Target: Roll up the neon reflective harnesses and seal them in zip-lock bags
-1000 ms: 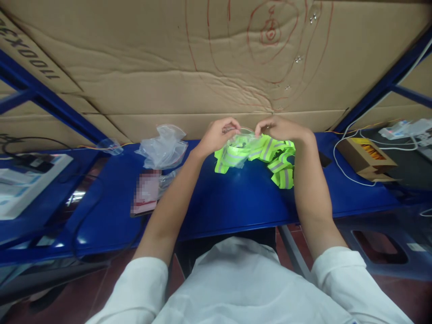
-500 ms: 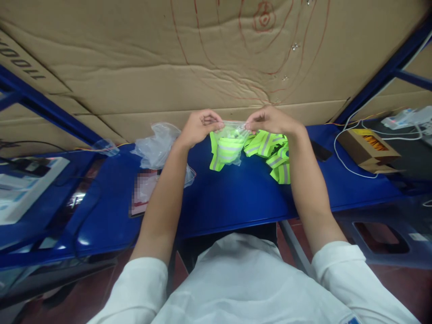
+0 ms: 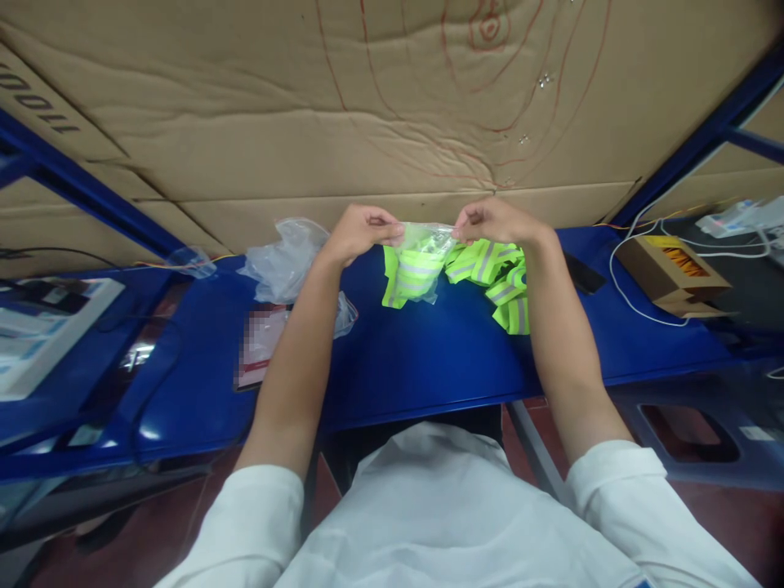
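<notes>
Between my hands a clear plastic bag (image 3: 429, 237) is stretched by its top edge. My left hand (image 3: 367, 233) pinches the left corner of that edge, and my right hand (image 3: 490, 222) pinches the right corner. A folded neon-yellow reflective strap (image 3: 417, 273) with a silver-grey stripe shows at the bag; part of it looks inside, while I cannot tell whether the left part is inside or behind. To the right lies a loose pile of similar reflective straps (image 3: 508, 286), partly hidden by my right wrist.
Crumpled clear bags (image 3: 285, 261) lie left of my left forearm, near a red-and-white packet (image 3: 260, 347). On the right are a dark flat object (image 3: 583, 273), a white cable (image 3: 640, 304) and an open cardboard box (image 3: 674, 273). A cardboard panel (image 3: 245, 147) stands behind the blue table (image 3: 422, 359).
The hands have moved slightly apart, and the bag's top edge is stretched a little wider. Both hands keep their pinch. The whole view has shifted slightly.
</notes>
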